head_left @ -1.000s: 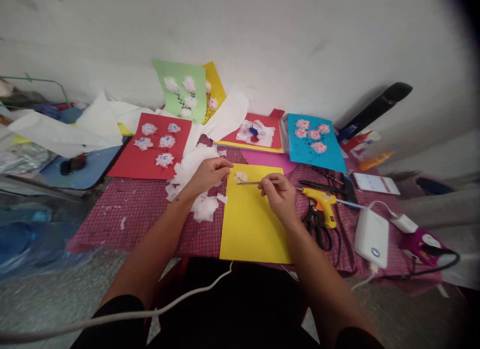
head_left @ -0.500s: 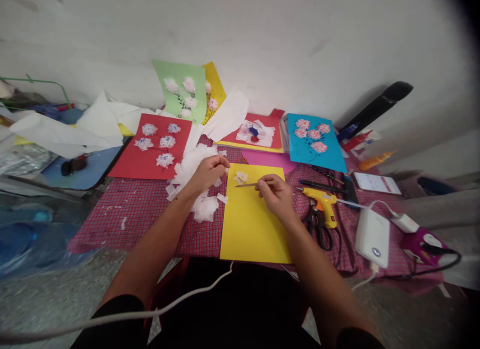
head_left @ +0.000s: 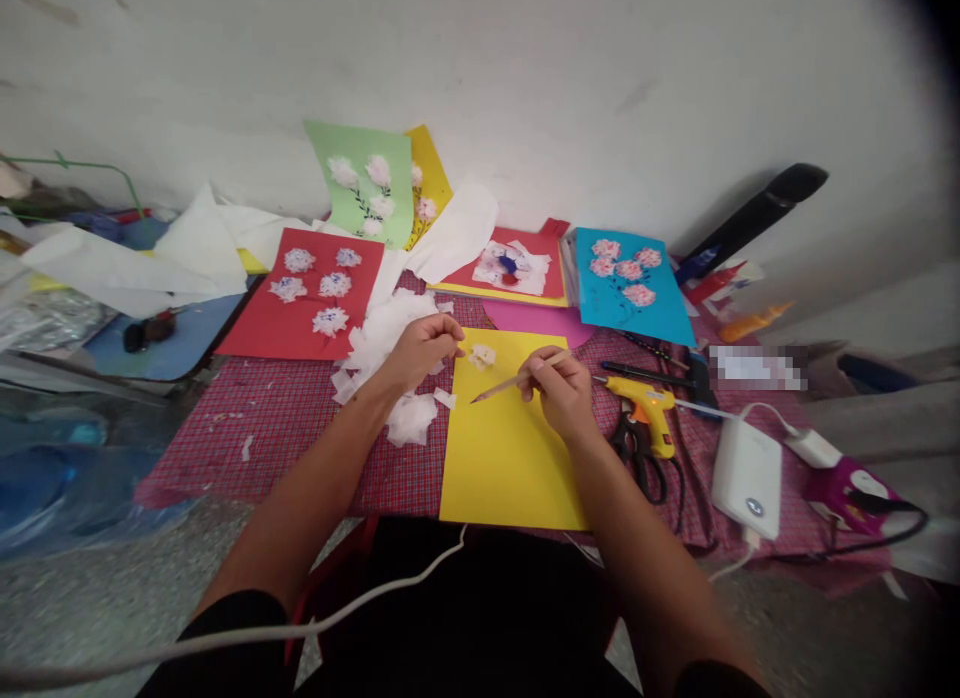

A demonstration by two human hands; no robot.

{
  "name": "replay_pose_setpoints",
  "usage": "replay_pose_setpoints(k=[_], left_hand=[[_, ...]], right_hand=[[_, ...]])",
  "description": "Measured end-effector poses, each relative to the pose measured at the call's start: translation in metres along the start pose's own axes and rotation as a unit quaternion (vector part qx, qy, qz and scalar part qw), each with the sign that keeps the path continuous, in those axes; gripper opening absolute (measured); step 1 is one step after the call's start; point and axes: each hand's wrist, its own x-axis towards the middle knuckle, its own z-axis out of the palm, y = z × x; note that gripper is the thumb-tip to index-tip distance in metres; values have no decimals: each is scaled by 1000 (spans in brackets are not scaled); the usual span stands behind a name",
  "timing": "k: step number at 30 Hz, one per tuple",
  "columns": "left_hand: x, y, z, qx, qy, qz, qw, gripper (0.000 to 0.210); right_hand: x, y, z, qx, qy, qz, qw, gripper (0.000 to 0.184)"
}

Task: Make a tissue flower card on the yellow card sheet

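Note:
A sheet of yellow paper (head_left: 510, 468) lies in front of me, with a small cream tissue-paper flower (head_left: 481, 356) near its top left corner. My right hand (head_left: 561, 388) grips a pencil (head_left: 506, 384) above the sheet, its dark point tilted down to the left, below the flower. At the sheet's upper left edge, my left hand (head_left: 427, 350) has thumb and fingers pinched together; whether anything is between them is hidden. White tissue squares (head_left: 411, 418) lie in a loose pile under and beside that hand.
To the right are a yellow glue gun (head_left: 643, 410), black-handled scissors (head_left: 637, 458) and a white power bank (head_left: 746, 473). Flower cards in red (head_left: 262, 323), green (head_left: 356, 143) and blue (head_left: 660, 313) stand or lie behind. A white cable (head_left: 390, 583) crosses my lap.
The pencil's back end has swung up and its point has moved down the yellow sheet, away from the flower. My right hand has turned slightly; my left has shifted a little right.

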Motion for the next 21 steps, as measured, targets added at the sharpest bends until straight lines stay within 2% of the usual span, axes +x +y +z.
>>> replay_pose_setpoints(k=[5, 9, 15, 21], left_hand=[[-5, 7, 7, -77, -45, -27, 996, 10], [-8, 9, 10, -120, -57, -39, 990, 12], [-8, 9, 12, -127, -43, -48, 990, 12], [-4, 5, 11, -101, -17, -25, 994, 14]], right_hand=[[1, 1, 0, 33, -8, 16, 999, 20], [2, 3, 0, 36, -12, 26, 999, 19], [1, 2, 4, 21, -39, 52, 998, 23], [1, -3, 5, -22, -80, 88, 993, 30]])
